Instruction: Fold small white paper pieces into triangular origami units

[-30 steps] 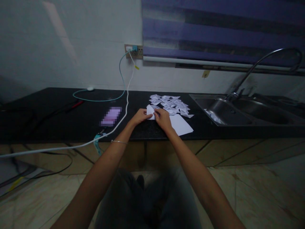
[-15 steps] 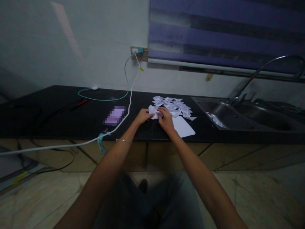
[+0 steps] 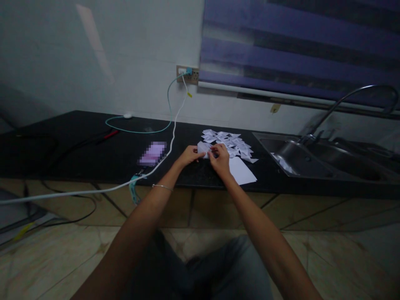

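Note:
A small piece of folded white paper (image 3: 203,148) is held up between my two hands above the front part of the black counter. My left hand (image 3: 189,156) pinches its left side, thumb in front. My right hand (image 3: 220,159) is closed on its right side, with the fingertips covering that edge. Just behind and to the right lie several folded white paper pieces (image 3: 233,143), spread in an overlapping group. A stack of flat white paper sheets (image 3: 242,171) rests beside my right wrist, near the counter's front edge.
A phone with a pixelated screen (image 3: 153,153) lies left of my hands, with a teal strap (image 3: 133,189) hanging over the edge. A white cable (image 3: 173,133) runs from the wall socket (image 3: 195,76) across the black counter (image 3: 78,146). The metal sink (image 3: 265,143) is at the right.
The folded paper stands more tilted up between my hands, and its top looks more rounded. My right fingers have shifted slightly along its right side. The camera view has moved a little.

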Available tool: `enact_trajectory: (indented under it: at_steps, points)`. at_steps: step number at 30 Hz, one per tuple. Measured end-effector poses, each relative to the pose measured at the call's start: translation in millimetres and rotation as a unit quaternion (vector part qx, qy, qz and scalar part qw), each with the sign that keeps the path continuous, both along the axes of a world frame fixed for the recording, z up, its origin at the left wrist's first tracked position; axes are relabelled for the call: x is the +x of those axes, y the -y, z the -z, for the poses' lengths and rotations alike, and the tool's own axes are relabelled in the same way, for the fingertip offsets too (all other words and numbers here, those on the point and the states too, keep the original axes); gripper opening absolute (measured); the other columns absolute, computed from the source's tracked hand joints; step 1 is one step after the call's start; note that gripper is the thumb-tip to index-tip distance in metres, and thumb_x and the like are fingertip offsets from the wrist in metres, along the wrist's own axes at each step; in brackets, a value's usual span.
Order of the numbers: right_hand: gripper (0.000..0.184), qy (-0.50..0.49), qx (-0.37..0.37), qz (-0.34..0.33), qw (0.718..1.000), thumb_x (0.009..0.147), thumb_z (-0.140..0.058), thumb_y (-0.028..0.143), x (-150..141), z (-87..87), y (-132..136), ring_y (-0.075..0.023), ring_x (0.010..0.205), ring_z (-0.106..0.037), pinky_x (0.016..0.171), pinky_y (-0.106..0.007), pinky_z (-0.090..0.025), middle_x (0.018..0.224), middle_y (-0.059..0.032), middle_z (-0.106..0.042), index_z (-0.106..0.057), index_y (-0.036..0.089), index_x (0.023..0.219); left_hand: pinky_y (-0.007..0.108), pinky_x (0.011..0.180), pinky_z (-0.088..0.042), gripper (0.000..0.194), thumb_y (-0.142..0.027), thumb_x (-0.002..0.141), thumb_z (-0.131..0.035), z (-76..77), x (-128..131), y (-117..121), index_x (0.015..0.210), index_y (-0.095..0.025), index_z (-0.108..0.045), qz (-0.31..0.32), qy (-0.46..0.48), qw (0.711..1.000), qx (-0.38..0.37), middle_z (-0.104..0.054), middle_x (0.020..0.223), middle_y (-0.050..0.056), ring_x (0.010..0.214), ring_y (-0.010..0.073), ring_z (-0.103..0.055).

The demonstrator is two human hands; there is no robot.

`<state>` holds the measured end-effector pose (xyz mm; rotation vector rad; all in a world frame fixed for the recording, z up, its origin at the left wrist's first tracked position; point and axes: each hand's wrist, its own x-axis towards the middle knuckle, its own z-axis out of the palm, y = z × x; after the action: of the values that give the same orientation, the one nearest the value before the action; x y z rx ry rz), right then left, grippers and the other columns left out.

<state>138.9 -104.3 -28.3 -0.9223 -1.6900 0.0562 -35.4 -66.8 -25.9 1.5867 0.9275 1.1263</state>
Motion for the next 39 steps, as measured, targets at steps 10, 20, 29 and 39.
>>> enact_trajectory:
  at_steps: [10,20,29,39]
  points:
    - [0.017,0.060,0.024,-0.012,0.998,0.086,-0.051,0.009,-3,-1.7,5,-0.0251,0.100,-0.057,0.087,-0.039,-0.053,0.102,-0.0107,-0.056,-0.060,0.021,0.094,0.021,0.045,-0.035,0.037,-0.047,0.069,-0.077,5.9,-9,-3,0.061,-0.012,-0.068,-0.063,-0.044,0.995,0.062,-0.055,0.049,-0.003,0.046,0.0095,-0.048]
    - [0.012,0.013,-0.007,-0.004,1.000,0.079,-0.060,0.012,-1,3.2,-2,-0.0228,0.086,-0.060,0.077,-0.037,-0.054,0.091,-0.0060,-0.059,-0.058,0.022,0.085,0.025,0.065,-0.042,0.034,-0.043,0.069,-0.076,5.2,-9,-3,0.078,-0.010,-0.076,-0.048,-0.027,0.992,0.115,-0.067,0.068,0.001,0.065,0.0145,-0.058]
    - [0.011,-0.083,-0.104,-0.030,0.991,0.080,-0.064,0.025,1,4.8,-7,-0.0194,0.077,-0.067,0.072,-0.033,-0.053,0.088,-0.0034,-0.071,-0.061,0.022,0.091,0.022,0.054,-0.032,0.036,-0.044,0.070,-0.075,4.1,-7,-2,0.066,-0.009,-0.072,0.004,-0.069,0.994,0.081,-0.058,0.058,-0.002,0.055,0.0102,-0.048]
    - [0.023,-0.037,-0.099,-0.071,0.992,0.077,-0.071,0.028,2,6.5,-8,-0.0213,0.083,-0.067,0.079,-0.035,-0.052,0.087,-0.0027,-0.069,-0.064,0.021,0.097,0.021,0.054,-0.033,0.036,-0.044,0.068,-0.077,0.9,-6,3,0.063,-0.010,-0.067,0.025,-0.094,0.992,0.084,-0.058,0.058,-0.002,0.056,0.0097,-0.047]
